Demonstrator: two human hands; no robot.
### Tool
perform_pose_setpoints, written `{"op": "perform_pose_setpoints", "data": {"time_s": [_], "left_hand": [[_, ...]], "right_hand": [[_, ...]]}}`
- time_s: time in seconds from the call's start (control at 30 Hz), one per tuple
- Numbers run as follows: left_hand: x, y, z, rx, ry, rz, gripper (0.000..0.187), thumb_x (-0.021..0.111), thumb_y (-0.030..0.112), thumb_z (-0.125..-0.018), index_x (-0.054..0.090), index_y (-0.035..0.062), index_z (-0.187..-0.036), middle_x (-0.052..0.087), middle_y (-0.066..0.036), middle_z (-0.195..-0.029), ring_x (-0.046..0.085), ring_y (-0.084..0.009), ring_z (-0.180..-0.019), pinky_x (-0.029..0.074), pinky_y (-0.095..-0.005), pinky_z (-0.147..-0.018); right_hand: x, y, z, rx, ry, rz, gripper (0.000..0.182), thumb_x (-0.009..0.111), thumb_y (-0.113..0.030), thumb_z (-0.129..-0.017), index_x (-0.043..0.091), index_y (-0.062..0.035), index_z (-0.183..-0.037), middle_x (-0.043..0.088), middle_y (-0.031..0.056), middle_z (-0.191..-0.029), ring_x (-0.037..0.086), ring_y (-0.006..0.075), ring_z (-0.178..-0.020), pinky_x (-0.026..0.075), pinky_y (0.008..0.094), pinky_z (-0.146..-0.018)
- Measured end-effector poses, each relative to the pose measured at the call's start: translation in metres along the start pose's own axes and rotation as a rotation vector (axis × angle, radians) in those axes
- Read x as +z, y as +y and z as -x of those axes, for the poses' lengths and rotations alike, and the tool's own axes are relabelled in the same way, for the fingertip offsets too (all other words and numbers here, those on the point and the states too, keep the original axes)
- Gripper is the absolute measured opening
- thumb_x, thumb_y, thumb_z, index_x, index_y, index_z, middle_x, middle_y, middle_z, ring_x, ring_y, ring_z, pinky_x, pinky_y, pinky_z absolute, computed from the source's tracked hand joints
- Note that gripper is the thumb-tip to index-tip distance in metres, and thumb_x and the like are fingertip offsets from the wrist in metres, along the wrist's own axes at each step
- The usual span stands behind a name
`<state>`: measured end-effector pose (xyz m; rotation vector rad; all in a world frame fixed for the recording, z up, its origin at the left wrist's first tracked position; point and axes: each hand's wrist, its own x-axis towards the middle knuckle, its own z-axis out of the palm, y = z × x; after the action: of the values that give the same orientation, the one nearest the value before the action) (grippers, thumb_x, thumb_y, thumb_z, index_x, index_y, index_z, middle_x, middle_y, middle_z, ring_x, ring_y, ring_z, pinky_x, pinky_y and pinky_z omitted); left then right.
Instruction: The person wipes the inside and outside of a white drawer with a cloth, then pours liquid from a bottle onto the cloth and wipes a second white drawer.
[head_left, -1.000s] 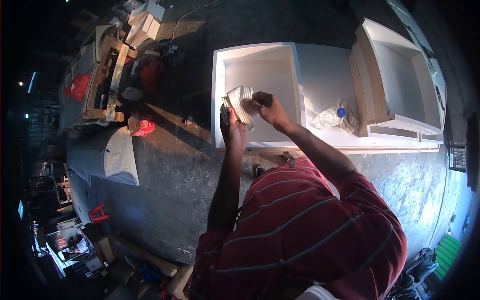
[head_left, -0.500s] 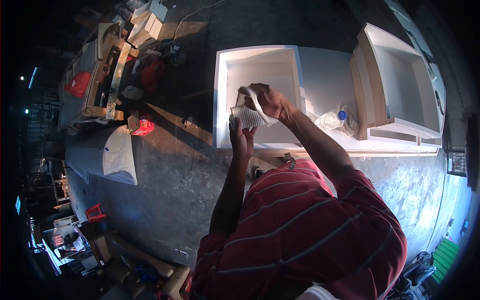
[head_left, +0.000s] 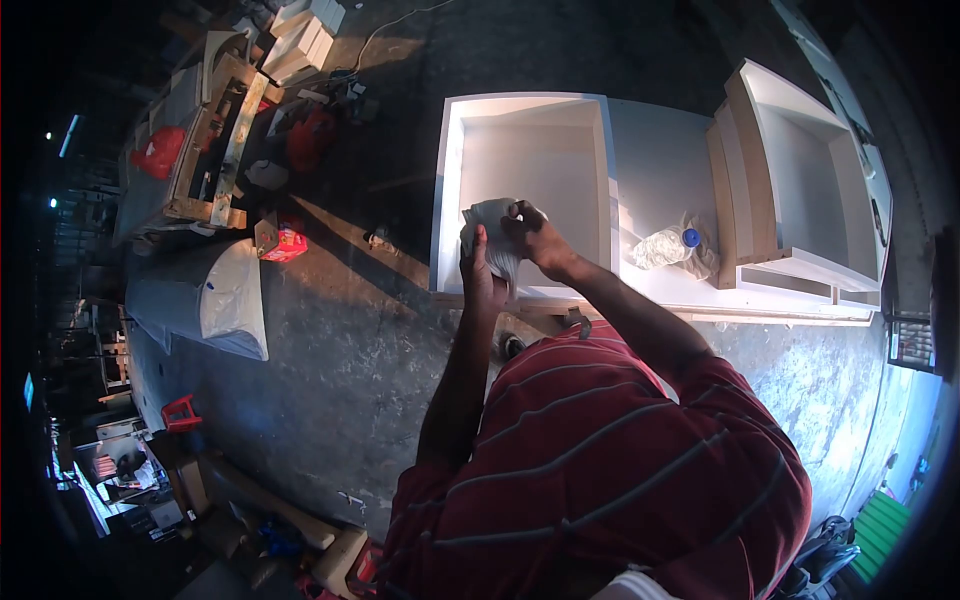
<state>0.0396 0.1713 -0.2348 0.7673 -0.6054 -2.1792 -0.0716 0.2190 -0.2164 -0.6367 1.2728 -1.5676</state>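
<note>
A light grey-white striped cloth (head_left: 488, 222), folded into a small pad, is held up over a white open-topped box (head_left: 444, 190). My left hand (head_left: 484, 282) grips the cloth from below, its thumb lying along the near side. My right hand (head_left: 538, 243) is closed at the cloth's right edge, fingers bent and pinching it. Part of the cloth hangs down between the two hands. Some of my left fingers are hidden behind it.
A clear plastic bottle with a blue cap (head_left: 660, 247) lies on the white panel right of the box. Beyond it stands another white cabinet frame (head_left: 742, 180). To the left are a red carton (head_left: 286, 242), a plastic-wrapped block (head_left: 232, 310) and a red stool (head_left: 182, 413).
My right hand has come down and slightly toward me, bringing the loop of cloth it held up down onto the rest. The cloth is now more compact. My left hand keeps its hold.
</note>
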Motion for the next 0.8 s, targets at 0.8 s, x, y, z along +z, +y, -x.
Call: {"op": "perform_pose_setpoints", "data": {"time_s": [0.8], "left_hand": [[0.001,0.039,-0.002,-0.027,0.09,0.016,0.036,0.056,0.02,-0.088,0.049,-0.0014,-0.116,0.057,-0.01,-0.113,0.057,-0.0215,-0.103,0.048,-0.0385,-0.09]], "right_hand": [[0.0,0.009,0.04,-0.127,-0.017,0.552,0.044,0.075,-0.013,-0.07,0.037,-0.0061,-0.092,0.061,0.0107,-0.076,0.061,0.0156,-0.073,0.047,0.0303,-0.06]]}}
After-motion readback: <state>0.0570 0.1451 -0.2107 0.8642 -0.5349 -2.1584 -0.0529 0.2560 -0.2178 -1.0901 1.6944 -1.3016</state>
